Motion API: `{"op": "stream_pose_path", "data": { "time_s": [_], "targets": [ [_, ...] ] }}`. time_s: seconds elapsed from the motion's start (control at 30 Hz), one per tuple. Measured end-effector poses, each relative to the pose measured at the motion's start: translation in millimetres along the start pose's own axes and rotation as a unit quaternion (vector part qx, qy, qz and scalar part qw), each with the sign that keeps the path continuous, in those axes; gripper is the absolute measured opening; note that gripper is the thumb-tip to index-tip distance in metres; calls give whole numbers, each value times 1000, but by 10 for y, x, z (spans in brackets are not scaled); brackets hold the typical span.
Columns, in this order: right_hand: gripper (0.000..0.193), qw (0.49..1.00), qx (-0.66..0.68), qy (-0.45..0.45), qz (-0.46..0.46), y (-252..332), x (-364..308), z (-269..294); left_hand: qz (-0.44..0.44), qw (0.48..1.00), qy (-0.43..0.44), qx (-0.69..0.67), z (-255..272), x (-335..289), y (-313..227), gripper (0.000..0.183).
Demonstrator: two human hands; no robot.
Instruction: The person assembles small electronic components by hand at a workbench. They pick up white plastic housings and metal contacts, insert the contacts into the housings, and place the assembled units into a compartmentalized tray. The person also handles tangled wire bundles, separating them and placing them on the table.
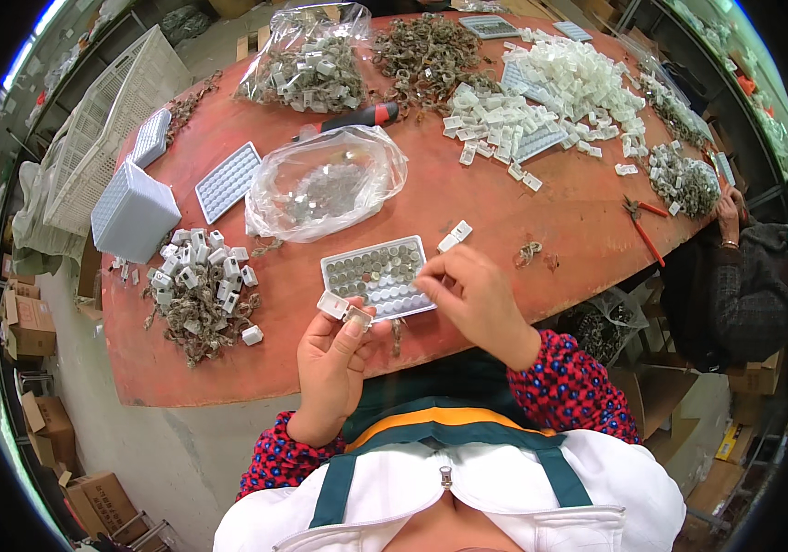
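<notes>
My left hand [331, 368] pinches a small open white plastic case [333, 304], its lid folded out to one side, above the near edge of the tray. Between thumb and fingers lies the case's clear half. The white tray [330, 269] has rows of round pockets. Silver button cells [378, 261] fill its far rows, while pale pockets show in the near rows. My right hand [479, 299] hovers over the tray's right side with thumb and forefinger brought together; whatever they hold is too small to make out. Beyond that hand lies another white case [454, 235].
Left of the tray is a heap of white cases with brown cords [199, 299]. Behind it sit a plastic bag of silver pieces [325, 184] and stacked trays [135, 216]. Clear cases [569, 83] pile at the far right, near red-handled pliers [642, 225] and another person's hand [730, 216].
</notes>
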State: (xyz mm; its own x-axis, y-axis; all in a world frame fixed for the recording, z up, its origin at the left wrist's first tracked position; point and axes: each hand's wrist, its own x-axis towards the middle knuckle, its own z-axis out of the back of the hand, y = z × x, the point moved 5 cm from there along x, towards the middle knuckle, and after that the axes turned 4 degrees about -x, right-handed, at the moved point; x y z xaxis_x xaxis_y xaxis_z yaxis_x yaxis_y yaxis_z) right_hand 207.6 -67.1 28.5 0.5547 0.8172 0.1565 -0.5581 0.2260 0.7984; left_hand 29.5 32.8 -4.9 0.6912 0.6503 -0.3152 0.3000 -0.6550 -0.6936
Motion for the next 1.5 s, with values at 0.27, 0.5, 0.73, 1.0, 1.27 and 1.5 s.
{"op": "stream_pose_path", "data": {
  "time_s": [0.27,0.5,0.73,1.0,1.27,1.5],
  "targets": [
    [12,981,-167,-2,102,-52,225,-162,54,998,4,13,14,4,-58,42],
    [11,986,-117,42,109,150,147,-90,32,996,-8,83,-30,3,-71,32],
    [17,985,-4,-17,173,466,-73,-154,20,994,-1,106,-39,62,27,29],
    [22,949,-176,-103,242,602,-165,-196,-11,990,4,137,-68,80,72,29],
    [15,980,-97,-44,167,491,-142,-210,-29,989,-2,143,-53,40,85,27],
    [10,989,-101,-48,92,200,101,-94,12,989,-31,144,20,54,53,28]
  ]
}}
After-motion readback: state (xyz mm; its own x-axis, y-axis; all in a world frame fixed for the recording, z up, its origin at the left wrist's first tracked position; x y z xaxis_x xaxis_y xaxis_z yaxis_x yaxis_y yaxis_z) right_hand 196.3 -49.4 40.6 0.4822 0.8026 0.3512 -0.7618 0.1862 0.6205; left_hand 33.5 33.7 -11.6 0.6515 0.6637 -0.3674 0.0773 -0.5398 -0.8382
